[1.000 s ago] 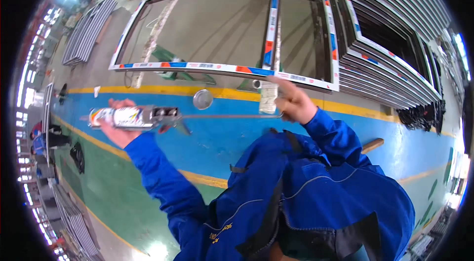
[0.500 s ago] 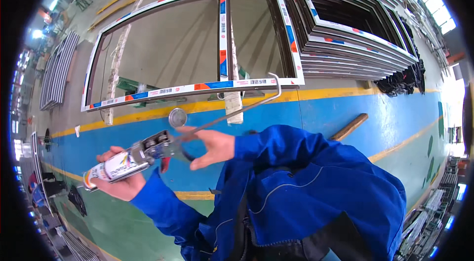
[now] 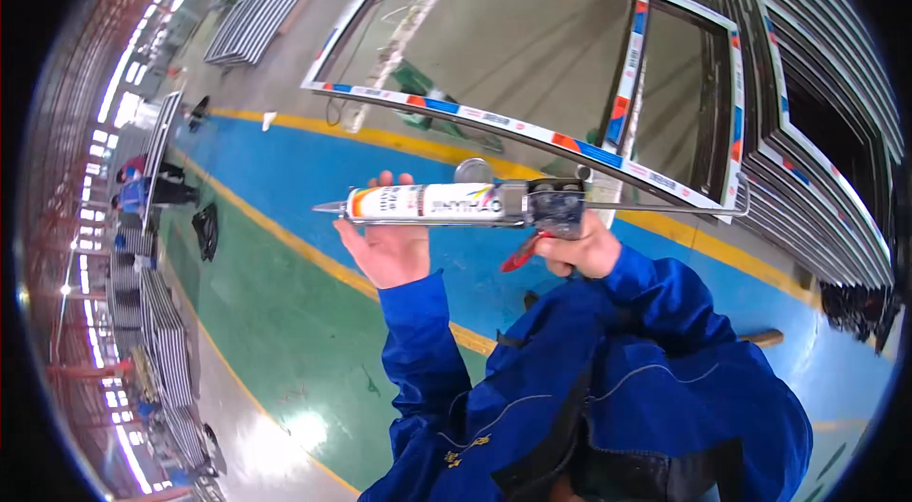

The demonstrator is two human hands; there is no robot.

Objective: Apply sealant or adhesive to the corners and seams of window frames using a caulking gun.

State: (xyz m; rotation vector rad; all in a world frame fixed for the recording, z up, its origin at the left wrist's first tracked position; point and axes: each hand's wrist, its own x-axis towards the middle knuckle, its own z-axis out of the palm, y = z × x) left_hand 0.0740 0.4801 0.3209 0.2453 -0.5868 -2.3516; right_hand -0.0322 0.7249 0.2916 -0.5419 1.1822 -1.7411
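Level across the front of my body lies a caulking gun (image 3: 555,209) loaded with a white sealant cartridge (image 3: 418,203). Its pointed nozzle (image 3: 329,208) faces left, and its long rod (image 3: 665,208) runs out to the right, ending in a hook. My left hand (image 3: 391,253) cradles the cartridge from beneath, fingertips showing beyond its far side. Around the handle end, by the red trigger (image 3: 519,255), my right hand (image 3: 591,247) is closed. Beyond the gun is a window frame (image 3: 456,111) with printed protective film, divided by one bar (image 3: 629,75).
The frame rests on supports wrapped in pale material (image 3: 404,41). Stacked frames (image 3: 807,122) stand at the right, with black bundled material (image 3: 860,312) below. A round metal lid or tin (image 3: 472,170) shows behind the gun. Another person (image 3: 157,187) is far left.
The gun has swung from tilted to level, and its nozzle now shows. My right hand, earlier spread beside the rod, has closed round the handle. The view has turned leftward.
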